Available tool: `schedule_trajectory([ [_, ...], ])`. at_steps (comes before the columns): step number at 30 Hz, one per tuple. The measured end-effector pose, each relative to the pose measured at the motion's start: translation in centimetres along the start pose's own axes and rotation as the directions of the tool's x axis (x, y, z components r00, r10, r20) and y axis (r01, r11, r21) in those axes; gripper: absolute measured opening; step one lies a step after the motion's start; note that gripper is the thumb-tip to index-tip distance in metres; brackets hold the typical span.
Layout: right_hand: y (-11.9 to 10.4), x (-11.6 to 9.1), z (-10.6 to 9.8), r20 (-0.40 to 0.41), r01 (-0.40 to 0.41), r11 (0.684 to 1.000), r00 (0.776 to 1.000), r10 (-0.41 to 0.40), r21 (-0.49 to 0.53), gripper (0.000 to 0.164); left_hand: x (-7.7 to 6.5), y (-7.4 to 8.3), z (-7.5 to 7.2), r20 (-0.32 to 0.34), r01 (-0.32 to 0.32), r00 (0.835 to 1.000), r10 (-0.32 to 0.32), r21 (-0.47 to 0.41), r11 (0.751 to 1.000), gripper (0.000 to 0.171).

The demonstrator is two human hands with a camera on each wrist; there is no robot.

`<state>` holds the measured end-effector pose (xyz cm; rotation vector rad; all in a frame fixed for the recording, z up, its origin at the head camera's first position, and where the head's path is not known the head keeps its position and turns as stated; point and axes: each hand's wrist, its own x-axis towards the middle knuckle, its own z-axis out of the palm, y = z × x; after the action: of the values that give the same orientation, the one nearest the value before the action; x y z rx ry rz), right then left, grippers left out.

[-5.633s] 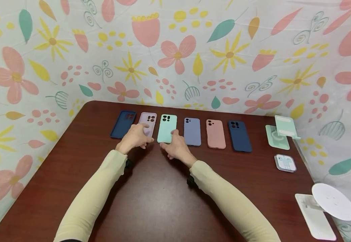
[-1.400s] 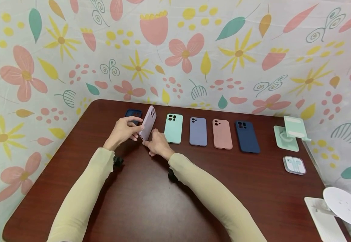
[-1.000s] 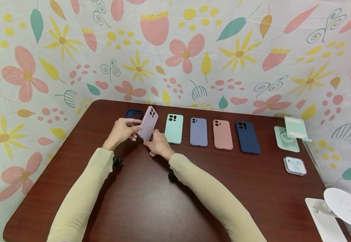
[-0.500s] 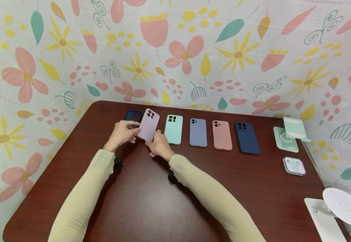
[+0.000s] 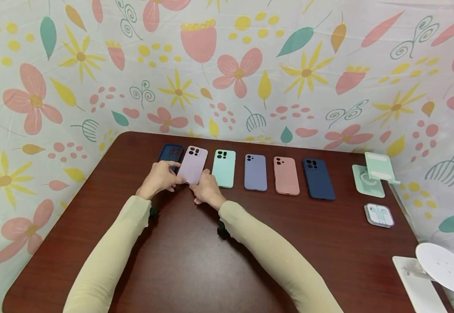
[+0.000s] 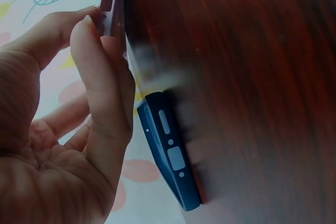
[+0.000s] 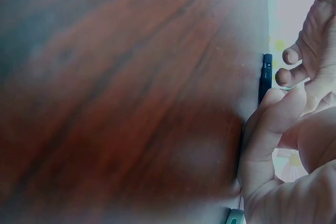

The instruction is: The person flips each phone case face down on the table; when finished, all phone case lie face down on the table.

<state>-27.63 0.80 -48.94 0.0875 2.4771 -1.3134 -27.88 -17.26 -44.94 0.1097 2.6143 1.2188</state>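
Note:
The lilac phone case [image 5: 193, 164] lies back up on the table, its camera cutouts at the far end. My left hand [image 5: 159, 177] pinches its lower left side; the left wrist view shows thumb and finger at the case's slotted edge [image 6: 107, 3]. At the lower right corner my right hand [image 5: 208, 190] grips it between thumb and forefinger. In the right wrist view that hand [image 7: 278, 150] hides most of the case. Just left is a navy phone case [image 5: 170, 154], hollow side up and partly behind my left hand. A mint phone case [image 5: 223, 168] lies close on the right.
Farther right in the row lie a periwinkle case [image 5: 255, 172], a pink case [image 5: 286, 175] and another navy case [image 5: 319, 179]. A mint folding stand [image 5: 369, 184], boxed earphones [image 5: 379, 215] and a white round-topped stand [image 5: 445, 267] line the table's right edge.
The lilac case lay hollow side up at first, then stood tilted on its long edge between both hands. It has since come down flat with its back up.

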Motion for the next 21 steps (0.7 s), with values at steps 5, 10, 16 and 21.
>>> schedule_trajectory([
  [5, 0.33, 0.21, 0.14, 0.002, -0.008, 1.000, 1.000, 0.008, -0.014, 0.051, 0.02, 0.00, 0.16, 0.039, 0.006, 0.999, -0.007, 0.031, 0.999, 0.069],
  [10, 0.36, 0.09, 0.13, 0.005, -0.006, 1.000, 1.000, 0.006, -0.013, 0.045, 0.11, 0.03, 0.34, 0.048, -0.001, 0.999, -0.002, 0.071, 0.997, 0.069],
  [16, 0.34, -0.02, 0.14, -0.011, -0.009, 1.000, 1.000, 0.009, -0.007, 0.045, 0.32, 0.34, 0.45, 0.048, -0.006, 0.999, 0.000, 0.145, 0.989, 0.071],
  [21, 0.34, -0.02, 0.21, -0.016, -0.011, 1.000, 1.000, 0.011, -0.012, 0.044, 0.27, 0.68, 0.52, 0.046, -0.006, 0.999, -0.003, 0.188, 0.982, 0.071],
])
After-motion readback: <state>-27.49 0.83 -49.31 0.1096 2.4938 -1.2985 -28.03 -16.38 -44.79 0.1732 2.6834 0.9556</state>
